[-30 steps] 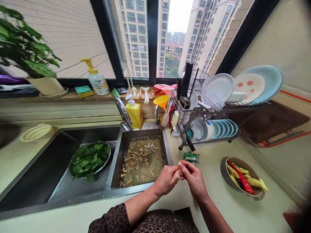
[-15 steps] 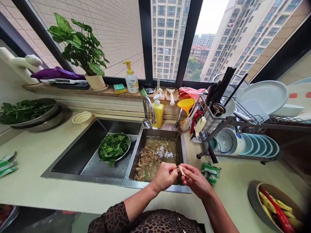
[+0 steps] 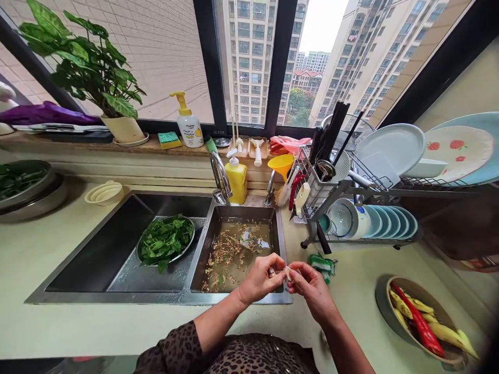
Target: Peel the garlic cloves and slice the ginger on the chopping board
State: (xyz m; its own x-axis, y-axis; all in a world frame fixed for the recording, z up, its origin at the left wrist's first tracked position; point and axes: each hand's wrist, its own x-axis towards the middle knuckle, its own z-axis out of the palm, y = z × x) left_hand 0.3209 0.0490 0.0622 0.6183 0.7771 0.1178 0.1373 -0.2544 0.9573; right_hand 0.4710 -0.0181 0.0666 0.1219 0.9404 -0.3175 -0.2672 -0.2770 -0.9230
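Observation:
My left hand [image 3: 260, 278] and my right hand [image 3: 310, 283] meet over the front edge of the small sink basin [image 3: 237, 252]. Both pinch a small pale piece [image 3: 287, 271], perhaps a garlic clove, between their fingertips. The basin below holds murky water with floating peelings and scraps. Left of it, in the large sink [image 3: 117, 244], a metal bowl of green leaves [image 3: 166, 240] sits on a ledge.
A brown bowl of red and yellow peppers [image 3: 421, 319] lies at the right on the counter. Green-white packets [image 3: 322, 264] lie beside my hands. A dish rack [image 3: 362, 202] with plates stands behind. Yellow soap bottle [image 3: 237, 179], faucet [image 3: 220, 174], potted plant [image 3: 97, 78] and metal basins of greens [image 3: 23, 184] line the back and left.
The view swung left and then back a little to the right. My hands stay together over the basin's edge, still working the small pale piece between the fingertips.

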